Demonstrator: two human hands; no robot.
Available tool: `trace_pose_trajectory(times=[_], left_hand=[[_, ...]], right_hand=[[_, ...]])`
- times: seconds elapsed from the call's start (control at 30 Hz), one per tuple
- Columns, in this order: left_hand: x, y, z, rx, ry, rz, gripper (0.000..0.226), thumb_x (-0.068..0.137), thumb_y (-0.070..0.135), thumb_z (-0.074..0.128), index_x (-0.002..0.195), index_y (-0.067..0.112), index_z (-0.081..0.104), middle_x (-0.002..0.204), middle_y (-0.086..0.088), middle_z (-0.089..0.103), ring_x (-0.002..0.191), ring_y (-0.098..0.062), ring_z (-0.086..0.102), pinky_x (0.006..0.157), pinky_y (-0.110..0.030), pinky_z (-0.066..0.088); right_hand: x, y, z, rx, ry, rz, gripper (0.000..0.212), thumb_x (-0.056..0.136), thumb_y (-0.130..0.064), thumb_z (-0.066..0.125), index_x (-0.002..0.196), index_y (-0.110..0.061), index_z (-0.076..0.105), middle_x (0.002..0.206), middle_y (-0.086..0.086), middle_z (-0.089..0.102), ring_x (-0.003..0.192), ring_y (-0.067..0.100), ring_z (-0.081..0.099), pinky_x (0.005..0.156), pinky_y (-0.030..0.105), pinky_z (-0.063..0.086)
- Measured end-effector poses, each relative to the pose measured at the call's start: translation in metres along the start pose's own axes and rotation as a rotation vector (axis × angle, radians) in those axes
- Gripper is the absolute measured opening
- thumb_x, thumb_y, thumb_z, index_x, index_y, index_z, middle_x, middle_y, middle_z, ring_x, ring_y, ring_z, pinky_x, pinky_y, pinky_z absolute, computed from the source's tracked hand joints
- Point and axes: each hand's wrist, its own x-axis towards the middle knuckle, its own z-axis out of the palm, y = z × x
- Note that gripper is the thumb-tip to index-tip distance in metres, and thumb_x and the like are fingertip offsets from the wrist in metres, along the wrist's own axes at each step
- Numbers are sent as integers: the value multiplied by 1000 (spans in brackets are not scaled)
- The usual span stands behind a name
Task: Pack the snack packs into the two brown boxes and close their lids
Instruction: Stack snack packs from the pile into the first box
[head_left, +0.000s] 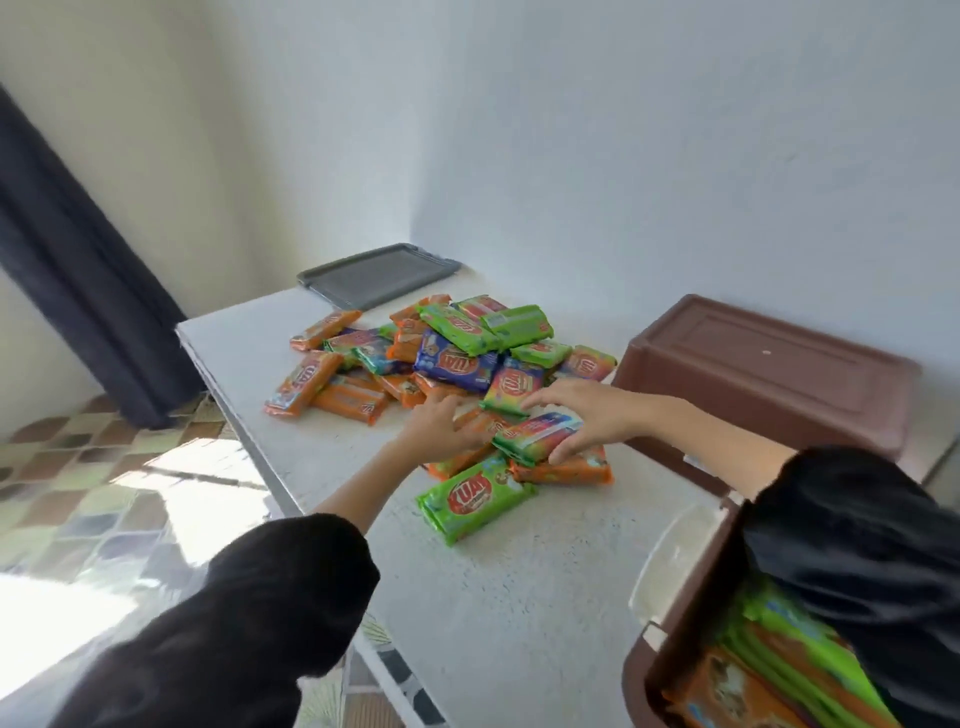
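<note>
Near right corner first: the open brown box (685, 634) is already part filled, its stowed packs (763, 670) standing on edge in tight rows, which leaves room for more. Just beyond, a lone green pack (475, 496) lies flat on the bench (519, 597), a little apart from the heap.

Now the hands. The right hand (587, 415) is clamped on a green-edged pack (535, 436), thumb under and fingers over — a grip fit for taking it off the orange packs (566, 472) beneath. The left hand (441, 423) rests just beside it, fingers spread and holding nothing, probably steadying that heap so nothing slides.

Behind them the main pile (447, 353) is loose and jumbled — plenty left to pack, I'd judge. Farther right the second brown box (769, 364) sits with its top covered, and a grey tray (379, 275) lies at the far end.
</note>
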Motion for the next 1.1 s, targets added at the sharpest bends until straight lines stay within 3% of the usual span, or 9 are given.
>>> trace_pose_trajectory(times=[0.17,0.43,0.53,0.63,0.73,0.83,0.9,1.0,1.1], left_hand=[[4,2,25,7,111,26,71,83,46,61,143,21,31,142,-8,38,131,-28,36,103,-39,34],[1,-16,-5,135,-28,39,75,77,31,73,141,19,35,140,-5,46,126,-23,44,97,-33,40],[2,-20,-6,174,-53,50,77,78,32,72,143,23,31,142,-4,42,127,-23,42,97,-34,40],[2,-26,-3,150,-1,90,73,76,35,73,140,29,38,137,-1,49,121,-21,47,89,-32,45],[0,-28,-5,137,97,102,69,70,42,76,132,36,48,121,3,61,106,-16,56,65,-26,47],[-3,-13,-22,59,154,142,65,66,46,77,126,42,52,94,7,61,77,-16,58,51,-21,39],[-6,9,-42,5,165,229,67,63,49,78,125,44,53,92,9,57,67,-16,55,56,-25,42],[-23,56,-77,-55,187,436,61,61,43,81,117,50,54,104,5,64,82,-16,58,71,-32,49],[-56,109,-102,-83,142,665,64,57,45,80,115,51,54,109,14,62,90,-5,59,77,-23,49]], right_hand=[[24,19,18,-14,-189,6,83,85,-47,59,149,-28,12,157,-4,1,145,16,-1,119,37,7],[26,19,15,-167,-165,23,78,81,-51,61,145,-31,23,133,9,33,126,23,31,102,33,29],[31,22,15,17,-232,76,68,74,-43,74,130,-30,36,122,3,33,118,20,35,101,34,34],[28,21,10,153,-285,79,60,71,-30,79,114,-30,38,118,-3,43,105,15,47,85,26,40],[18,15,5,28,-134,42,63,66,-31,82,118,-25,46,110,-4,51,96,16,52,81,28,43],[-6,-1,-12,-48,227,42,71,67,-37,78,129,-22,48,107,-4,53,92,11,47,76,26,38],[-32,-17,-34,-76,387,83,74,66,-41,78,131,-21,48,105,-1,52,92,14,49,76,27,40],[-91,-40,-67,-142,542,179,69,65,-45,77,123,-19,51,106,4,54,96,22,54,78,33,46],[-162,-57,-79,-154,601,313,73,63,-54,73,124,-21,51,104,0,50,93,19,52,78,33,46]])
